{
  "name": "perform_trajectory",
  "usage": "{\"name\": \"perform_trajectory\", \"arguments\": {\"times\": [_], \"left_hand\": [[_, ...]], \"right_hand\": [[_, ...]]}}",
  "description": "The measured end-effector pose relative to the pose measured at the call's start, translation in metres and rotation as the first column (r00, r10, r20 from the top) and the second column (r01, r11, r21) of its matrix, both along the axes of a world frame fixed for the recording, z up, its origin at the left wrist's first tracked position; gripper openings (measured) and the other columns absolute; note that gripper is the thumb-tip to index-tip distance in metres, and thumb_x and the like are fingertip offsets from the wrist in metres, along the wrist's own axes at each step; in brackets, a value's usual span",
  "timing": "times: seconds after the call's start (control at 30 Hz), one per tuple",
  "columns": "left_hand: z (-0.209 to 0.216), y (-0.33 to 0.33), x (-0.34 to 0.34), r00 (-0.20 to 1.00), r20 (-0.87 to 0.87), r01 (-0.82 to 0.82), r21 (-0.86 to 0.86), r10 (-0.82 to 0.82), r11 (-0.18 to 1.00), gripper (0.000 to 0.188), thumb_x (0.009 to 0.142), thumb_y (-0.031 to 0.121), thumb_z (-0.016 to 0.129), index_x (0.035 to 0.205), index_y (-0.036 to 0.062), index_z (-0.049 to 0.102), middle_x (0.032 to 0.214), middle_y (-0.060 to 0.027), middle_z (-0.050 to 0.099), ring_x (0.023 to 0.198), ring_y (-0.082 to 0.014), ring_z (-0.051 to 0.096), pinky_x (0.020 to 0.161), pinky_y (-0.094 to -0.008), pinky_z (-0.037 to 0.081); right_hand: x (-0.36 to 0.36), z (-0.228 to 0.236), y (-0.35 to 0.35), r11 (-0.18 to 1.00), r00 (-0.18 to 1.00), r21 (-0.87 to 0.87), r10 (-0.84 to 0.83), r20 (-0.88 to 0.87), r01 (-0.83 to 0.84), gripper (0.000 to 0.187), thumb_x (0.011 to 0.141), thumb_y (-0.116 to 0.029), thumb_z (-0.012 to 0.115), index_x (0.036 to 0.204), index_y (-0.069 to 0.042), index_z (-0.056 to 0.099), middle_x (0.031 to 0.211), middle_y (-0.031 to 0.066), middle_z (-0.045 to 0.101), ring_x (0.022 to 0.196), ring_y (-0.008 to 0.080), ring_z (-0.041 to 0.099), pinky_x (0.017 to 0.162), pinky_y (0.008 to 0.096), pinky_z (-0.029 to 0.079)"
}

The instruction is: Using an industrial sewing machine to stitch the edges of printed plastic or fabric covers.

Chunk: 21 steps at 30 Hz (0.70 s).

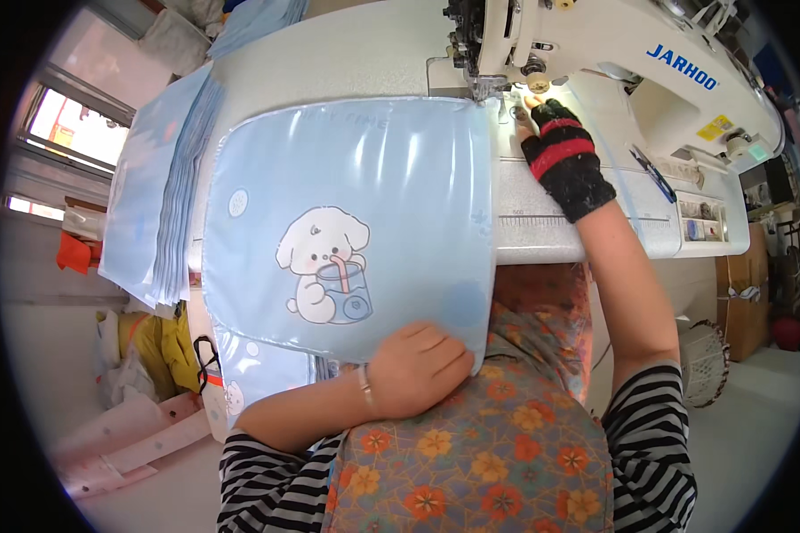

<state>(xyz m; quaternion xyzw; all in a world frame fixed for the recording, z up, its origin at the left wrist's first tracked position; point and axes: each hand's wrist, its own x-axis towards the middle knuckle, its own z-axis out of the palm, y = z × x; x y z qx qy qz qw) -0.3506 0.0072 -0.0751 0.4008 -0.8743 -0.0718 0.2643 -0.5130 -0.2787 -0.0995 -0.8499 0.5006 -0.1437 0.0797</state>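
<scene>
A glossy light-blue sheet (400, 204) with a white cartoon puppy print and rounded left corners lies across the sewing machine table. Its top right corner reaches the presser foot (487, 87) of the white sewing machine (631, 58). My left hand (422, 369) is closed at the sheet's near right corner, fingers bent over the edge; the fingertips are partly hidden. My right hand (564, 151), in a black and red fingerless glove, rests on the lit machine bed just right of the presser foot. Its thumb and forefinger are stretched out and apart.
A thick stack of similar blue sheets (164, 186) hangs over the table's left edge; another printed sheet (262, 373) shows below. Blue-handled thread snips (653, 173) and a small parts tray (702, 220) are at the right. A white basket (707, 364) stands on the floor.
</scene>
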Motion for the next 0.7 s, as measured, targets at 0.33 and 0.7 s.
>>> {"name": "perform_trajectory", "arguments": {"times": [0.33,0.7], "left_hand": [[-0.024,-0.005,-0.023,0.981,-0.153,-0.118,0.036,0.122,0.992,0.022,0.075,0.003,0.064,0.097,0.005,0.065,0.104,-0.0092,0.067,0.09,-0.0252,0.068,0.071,-0.0352,0.057],[-0.028,-0.071,-0.026,0.943,-0.178,-0.301,-0.091,0.282,0.949,0.027,0.072,0.005,0.062,0.098,0.0014,0.064,0.104,-0.0119,0.066,0.09,-0.0281,0.067,0.074,-0.0364,0.056]], "right_hand": [[0.001,-0.026,0.015,0.848,0.856,-0.289,0.497,0.141,-0.444,0.047,0.071,0.009,0.053,0.114,-0.009,0.062,0.125,0.0127,0.06,0.114,0.0331,0.057,0.099,0.0406,0.047],[-0.003,-0.023,0.02,0.838,0.841,-0.295,0.517,0.162,-0.458,0.051,0.071,0.011,0.051,0.115,-0.01,0.064,0.123,0.0123,0.062,0.11,0.0335,0.06,0.096,0.0401,0.049]]}}
